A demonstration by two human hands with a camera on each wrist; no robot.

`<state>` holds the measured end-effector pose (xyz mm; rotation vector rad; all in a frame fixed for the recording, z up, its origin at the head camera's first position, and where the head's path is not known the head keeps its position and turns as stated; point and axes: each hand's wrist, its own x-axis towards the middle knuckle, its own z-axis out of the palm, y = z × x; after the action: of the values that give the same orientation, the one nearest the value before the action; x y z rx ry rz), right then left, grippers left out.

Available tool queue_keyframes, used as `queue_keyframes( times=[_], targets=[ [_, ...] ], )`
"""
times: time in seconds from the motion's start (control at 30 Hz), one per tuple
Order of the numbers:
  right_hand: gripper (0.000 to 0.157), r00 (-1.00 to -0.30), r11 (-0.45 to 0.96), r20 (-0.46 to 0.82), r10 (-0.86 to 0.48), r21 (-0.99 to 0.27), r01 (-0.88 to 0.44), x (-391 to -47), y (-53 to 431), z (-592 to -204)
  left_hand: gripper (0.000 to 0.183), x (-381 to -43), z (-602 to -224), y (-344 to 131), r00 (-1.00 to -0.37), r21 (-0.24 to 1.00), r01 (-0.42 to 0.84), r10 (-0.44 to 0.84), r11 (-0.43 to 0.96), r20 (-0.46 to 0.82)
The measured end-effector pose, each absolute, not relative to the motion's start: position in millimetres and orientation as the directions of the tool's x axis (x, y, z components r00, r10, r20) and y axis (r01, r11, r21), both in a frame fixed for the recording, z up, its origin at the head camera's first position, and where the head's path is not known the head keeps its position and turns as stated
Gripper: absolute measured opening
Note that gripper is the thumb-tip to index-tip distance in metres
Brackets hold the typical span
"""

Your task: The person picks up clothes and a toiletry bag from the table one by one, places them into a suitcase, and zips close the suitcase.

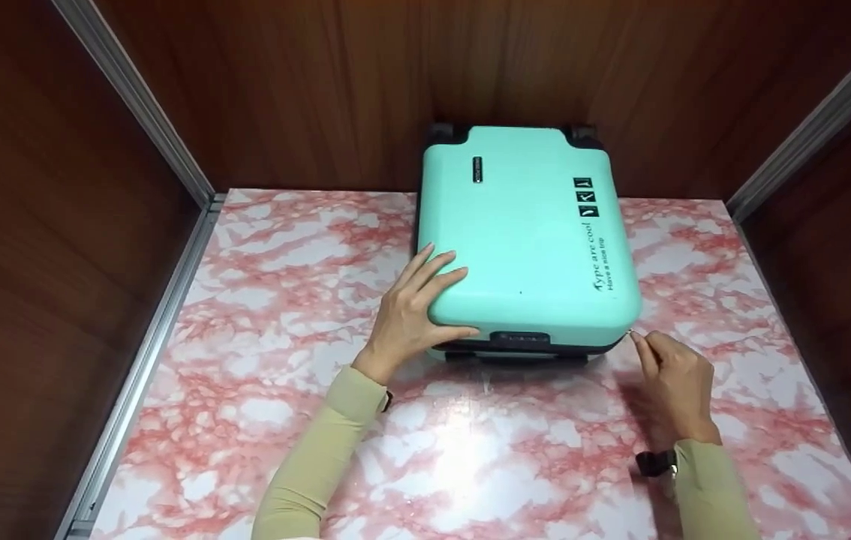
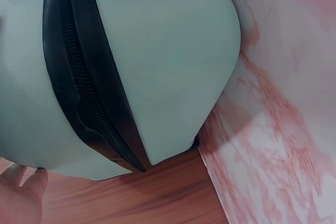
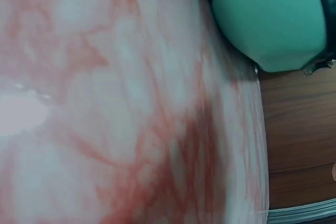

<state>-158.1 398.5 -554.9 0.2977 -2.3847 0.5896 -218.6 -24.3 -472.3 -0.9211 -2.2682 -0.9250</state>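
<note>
A mint-green hard-shell suitcase [image 1: 515, 225] lies flat on the marbled table, its wheels toward the back wall. My left hand [image 1: 412, 311] rests on its near left corner, fingers spread over the top and thumb along the front side beside the combination lock [image 1: 519, 337]. In the left wrist view, the black zipper band [image 2: 79, 66] runs round the side, and some left fingertips [image 2: 34, 184] touch the shell. At the near right corner my right hand [image 1: 677, 371] pinches a small metal zipper pull [image 1: 629, 332]. Metal zipper pulls [image 3: 317, 68] also show in the right wrist view.
The table [image 1: 305, 315] has a red-and-white marbled top. Brown wood-grain panels [image 1: 305, 90] stand behind and at both sides, with metal strips [image 1: 148, 97] at the corners. Black wheels [image 1: 583, 135] at the suitcase's far end are near the back panel.
</note>
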Motion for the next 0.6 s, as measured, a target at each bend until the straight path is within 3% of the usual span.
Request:
queue_keyframes(
  times=[0.6],
  targets=[
    [0.039, -0.821, 0.872, 0.571, 0.012, -0.408, -0.270, -190, 395, -546, 0.082, -219, -470, -28, -0.634, 0.425, 0.758, 0.410, 0.495, 0.655]
  ],
)
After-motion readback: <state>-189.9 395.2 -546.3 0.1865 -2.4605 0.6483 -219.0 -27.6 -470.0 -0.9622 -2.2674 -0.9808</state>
